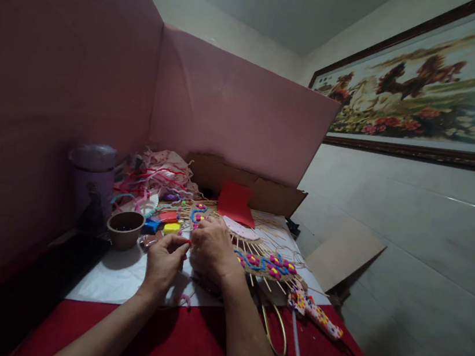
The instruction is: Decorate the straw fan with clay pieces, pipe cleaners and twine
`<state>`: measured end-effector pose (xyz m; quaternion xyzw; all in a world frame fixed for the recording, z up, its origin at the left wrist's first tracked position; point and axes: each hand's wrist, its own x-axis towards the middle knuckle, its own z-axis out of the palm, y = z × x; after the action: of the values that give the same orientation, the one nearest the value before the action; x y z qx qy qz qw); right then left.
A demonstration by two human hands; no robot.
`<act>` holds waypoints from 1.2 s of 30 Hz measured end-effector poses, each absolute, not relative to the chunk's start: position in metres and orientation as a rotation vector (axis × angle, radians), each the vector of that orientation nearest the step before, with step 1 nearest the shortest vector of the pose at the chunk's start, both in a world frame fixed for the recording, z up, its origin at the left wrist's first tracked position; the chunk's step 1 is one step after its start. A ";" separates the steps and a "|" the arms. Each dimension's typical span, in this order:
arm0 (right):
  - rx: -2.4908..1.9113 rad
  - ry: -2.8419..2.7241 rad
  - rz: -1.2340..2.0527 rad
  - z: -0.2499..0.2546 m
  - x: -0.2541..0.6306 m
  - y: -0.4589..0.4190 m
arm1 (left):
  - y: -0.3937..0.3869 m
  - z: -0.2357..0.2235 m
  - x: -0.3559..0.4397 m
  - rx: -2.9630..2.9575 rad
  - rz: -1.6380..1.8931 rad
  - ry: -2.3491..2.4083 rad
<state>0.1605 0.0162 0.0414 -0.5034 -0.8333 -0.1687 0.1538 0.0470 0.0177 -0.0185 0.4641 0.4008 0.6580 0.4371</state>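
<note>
Left hand (164,262) and right hand (214,250) work close together; the left pinches a red bit (188,243) between thumb and finger, presumably because it is so small, while the right's grip is hidden. A flowered band (272,266) lies just right of them. White paper (93,280) probably shields the bench's red cloth (108,324). A bowl (124,230) crowds the left side, a gold loop (281,342) and glue gun (319,317) the right

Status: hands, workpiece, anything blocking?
Left hand pinching small red bit. Right hand beside it, hiding part of flower-trimmed arc; grip unclear. Patterned glue gun off right, clear of both hands.
</note>
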 end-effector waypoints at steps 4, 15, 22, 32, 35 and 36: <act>-1.459 -2.384 -0.473 0.042 0.160 0.016 | 0.017 -0.018 0.048 1.143 1.636 0.990; -1.442 -2.371 -0.466 0.040 0.161 0.016 | 0.019 -0.020 0.047 1.148 1.651 0.983; -1.439 -2.346 -0.448 0.039 0.162 0.017 | 0.017 -0.019 0.047 1.128 1.639 0.974; -1.398 -2.308 -0.336 0.039 0.164 0.017 | 0.019 -0.023 0.046 1.144 1.663 0.976; -1.430 -2.288 -0.316 0.044 0.165 0.013 | 0.019 -0.023 0.045 1.155 1.661 0.980; -1.463 -2.278 -0.329 0.046 0.166 0.012 | 0.019 -0.022 0.045 1.159 1.657 0.987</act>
<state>0.1656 0.0116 0.0458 -0.5249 -0.8175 -0.1179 0.2058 0.0448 0.0186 -0.0225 0.4649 0.3959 0.6645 0.4308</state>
